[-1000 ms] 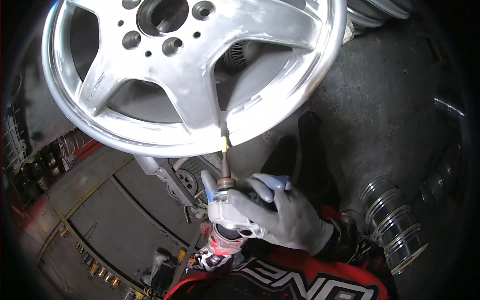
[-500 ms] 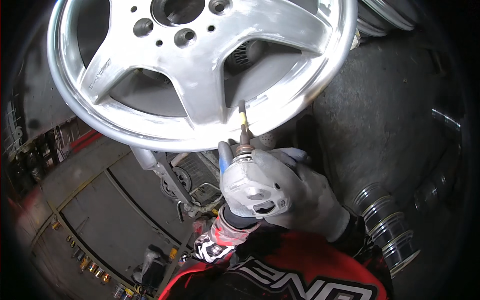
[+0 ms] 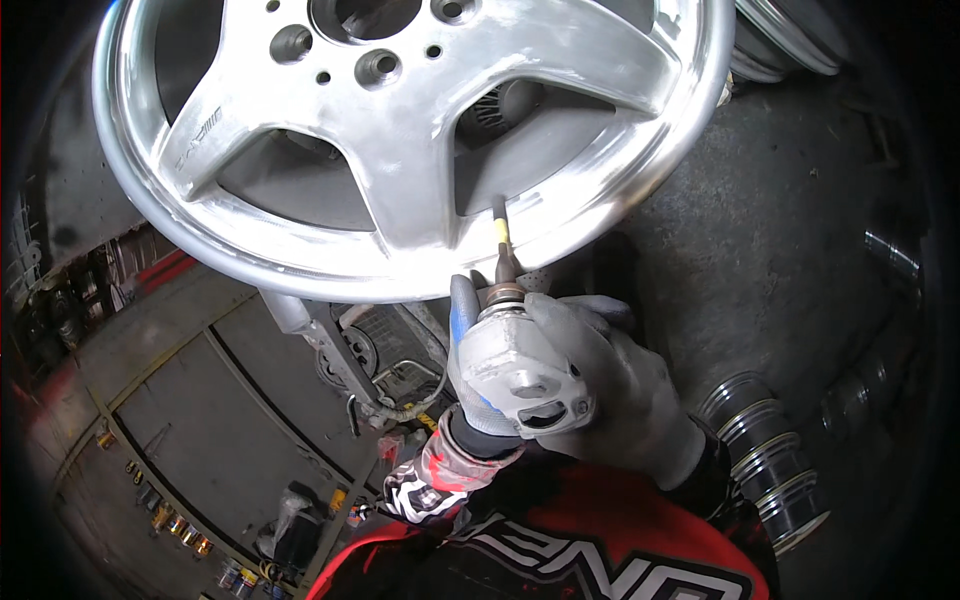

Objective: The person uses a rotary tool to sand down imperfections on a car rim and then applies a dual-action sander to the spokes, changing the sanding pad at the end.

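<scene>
A bare silvery alloy wheel (image 3: 400,170), with broad spokes and bolt holes, spans the upper part of the view. Both my hands wear grey gloves and are closed around a die grinder (image 3: 528,378) with a worn, pale body. Its slim dark tip with a yellow band (image 3: 502,230) points away from me, over the inner side of the wheel's near rim. Whether the tip touches the metal, I cannot tell. My left hand (image 3: 466,335) wraps the grinder's left side, largely hidden behind it. From the right, my right hand (image 3: 635,390) grips the body.
Under the wheel is a metal stand (image 3: 335,350) with bars and a hose-like tube. More wheel rims (image 3: 765,455) are stacked at the lower right, others at the upper right. Small cans and bottles (image 3: 175,522) line a frame at the lower left.
Both hands and the die grinder have shifted slightly right along the near rim. The wheel appears a little higher and further right in the picture.
</scene>
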{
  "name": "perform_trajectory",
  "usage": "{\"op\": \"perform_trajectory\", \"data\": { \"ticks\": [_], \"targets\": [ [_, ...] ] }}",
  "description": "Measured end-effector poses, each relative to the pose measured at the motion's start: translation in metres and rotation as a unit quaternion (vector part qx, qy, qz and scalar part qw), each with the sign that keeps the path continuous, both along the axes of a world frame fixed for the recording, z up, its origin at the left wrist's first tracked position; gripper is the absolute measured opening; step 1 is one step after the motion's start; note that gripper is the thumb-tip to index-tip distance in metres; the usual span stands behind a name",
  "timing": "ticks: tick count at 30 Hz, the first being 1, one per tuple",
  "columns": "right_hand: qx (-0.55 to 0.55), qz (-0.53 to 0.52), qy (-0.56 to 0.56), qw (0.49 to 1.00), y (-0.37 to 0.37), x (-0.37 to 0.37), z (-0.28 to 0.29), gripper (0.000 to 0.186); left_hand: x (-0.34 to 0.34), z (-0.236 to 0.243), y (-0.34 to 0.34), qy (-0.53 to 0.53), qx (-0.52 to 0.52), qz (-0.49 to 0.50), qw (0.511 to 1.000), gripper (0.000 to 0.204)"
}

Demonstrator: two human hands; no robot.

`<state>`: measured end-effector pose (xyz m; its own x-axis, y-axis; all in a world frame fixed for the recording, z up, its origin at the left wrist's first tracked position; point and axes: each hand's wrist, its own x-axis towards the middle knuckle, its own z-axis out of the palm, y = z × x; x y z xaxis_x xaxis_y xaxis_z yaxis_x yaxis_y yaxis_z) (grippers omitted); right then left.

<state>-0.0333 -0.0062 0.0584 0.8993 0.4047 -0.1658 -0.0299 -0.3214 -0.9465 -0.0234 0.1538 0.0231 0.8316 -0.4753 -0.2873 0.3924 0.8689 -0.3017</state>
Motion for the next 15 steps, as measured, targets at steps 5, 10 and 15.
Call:
{"op": "perform_trajectory", "data": {
  "ticks": [5,10,15],
  "targets": [
    [0.026,-0.014,-0.054,0.998,0.013,0.002,-0.003,0.077,-0.013,-0.019,0.015,-0.041,0.095,-0.061,0.993,0.128],
    [-0.072,0.029,-0.085,0.993,0.025,-0.012,0.006,0.059,-0.032,-0.003,0.034,-0.059,0.242,-0.149,0.957,0.114],
    [-0.076,0.052,-0.132,0.987,0.027,-0.025,0.012,0.053,-0.057,0.003,0.04,0.004,0.312,-0.152,0.938,0.112]
  ]
}}
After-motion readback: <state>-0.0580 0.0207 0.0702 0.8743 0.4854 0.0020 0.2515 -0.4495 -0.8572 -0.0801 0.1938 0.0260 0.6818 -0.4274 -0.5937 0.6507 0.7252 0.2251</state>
